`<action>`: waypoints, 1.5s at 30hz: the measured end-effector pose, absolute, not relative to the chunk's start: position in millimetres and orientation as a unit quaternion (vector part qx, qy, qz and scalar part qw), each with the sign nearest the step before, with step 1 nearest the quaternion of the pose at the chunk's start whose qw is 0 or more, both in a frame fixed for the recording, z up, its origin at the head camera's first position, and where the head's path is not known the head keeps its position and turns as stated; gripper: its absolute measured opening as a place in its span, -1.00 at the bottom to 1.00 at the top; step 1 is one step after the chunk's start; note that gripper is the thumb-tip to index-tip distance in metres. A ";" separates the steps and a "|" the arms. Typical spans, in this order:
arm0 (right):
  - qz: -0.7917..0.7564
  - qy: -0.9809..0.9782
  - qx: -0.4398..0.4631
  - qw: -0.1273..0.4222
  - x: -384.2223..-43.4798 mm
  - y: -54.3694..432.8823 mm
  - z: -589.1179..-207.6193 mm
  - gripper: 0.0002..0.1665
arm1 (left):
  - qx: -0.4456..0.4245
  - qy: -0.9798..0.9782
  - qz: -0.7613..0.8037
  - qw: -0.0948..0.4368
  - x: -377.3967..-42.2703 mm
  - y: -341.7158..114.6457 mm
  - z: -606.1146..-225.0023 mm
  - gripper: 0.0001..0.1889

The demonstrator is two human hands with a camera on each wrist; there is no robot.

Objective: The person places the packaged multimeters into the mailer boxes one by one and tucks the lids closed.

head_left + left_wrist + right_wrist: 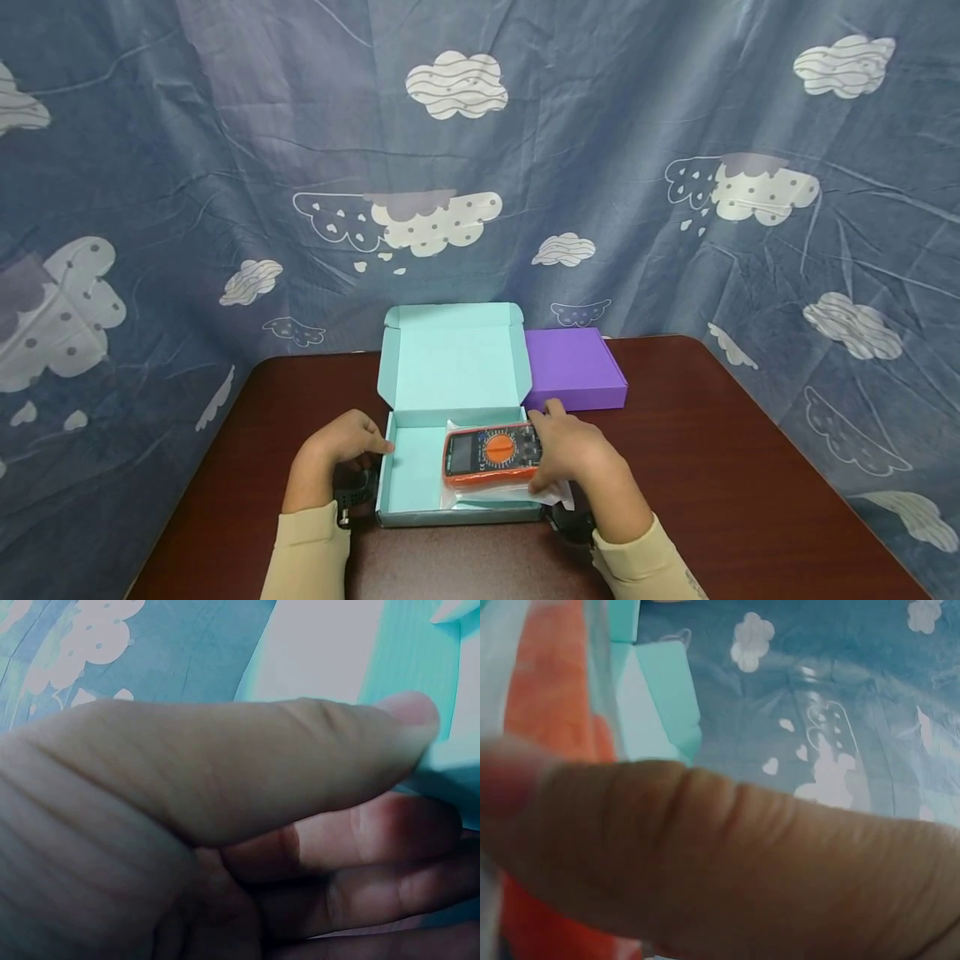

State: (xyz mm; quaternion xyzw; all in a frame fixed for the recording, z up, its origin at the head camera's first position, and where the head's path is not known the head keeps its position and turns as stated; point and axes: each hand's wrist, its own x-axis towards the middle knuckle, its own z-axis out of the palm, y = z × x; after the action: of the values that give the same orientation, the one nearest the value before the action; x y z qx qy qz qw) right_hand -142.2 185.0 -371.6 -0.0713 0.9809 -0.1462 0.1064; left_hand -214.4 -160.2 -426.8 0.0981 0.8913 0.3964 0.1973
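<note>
An orange and black multimeter [482, 453], in a clear plastic bag [558, 494], is over the right half of an open light-blue box [415, 468]. Its dial faces up; whether it touches the box floor I cannot tell. My right hand [573, 450] grips the multimeter's right end, the thumb along its near side. In the right wrist view that thumb [667, 840] presses the bagged orange casing [551, 690]. My left hand [348, 437] pinches the box's left wall, with the thumb [300, 757] at the rim and the fingers outside, curled below.
The box lid [457, 358] stands raised at the back. A closed purple box [573, 367] sits behind and to the right, beside the lid. Brown tabletop [720, 467] extends on both sides. A blue cloud-patterned cloth [600, 150] hangs behind the table.
</note>
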 end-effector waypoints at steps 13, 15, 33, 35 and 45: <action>-0.142 0.984 -0.086 0.069 -145.6 182.3 -378.0 -0.05 | 0.101 0.893 0.393 0.195 -214.2 -159.1 -427.1 -0.64; -0.139 0.984 -0.093 0.064 -146.2 182.8 -378.6 -0.06 | 0.101 0.893 0.393 0.195 -214.5 -159.3 -427.0 -0.63; -0.137 0.982 -0.114 0.059 -150.1 182.5 -379.0 -0.13 | 0.096 0.896 0.388 0.195 -212.9 -159.5 -427.1 -0.65; -0.132 0.982 -0.122 0.057 -150.2 182.0 -379.6 -0.13 | 0.095 0.896 0.387 0.195 -212.7 -159.2 -427.1 -0.65; -0.132 0.980 -0.143 0.048 -151.6 176.4 -382.4 -0.13 | 0.098 0.898 0.383 0.193 -212.1 -158.7 -427.5 -0.68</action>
State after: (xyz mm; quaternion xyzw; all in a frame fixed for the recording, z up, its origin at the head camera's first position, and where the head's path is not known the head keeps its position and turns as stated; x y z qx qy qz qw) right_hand -151.6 176.4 -382.4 -0.1433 0.9797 -0.1316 0.0476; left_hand -212.1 -158.7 -427.5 0.0979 0.8980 0.3831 0.1928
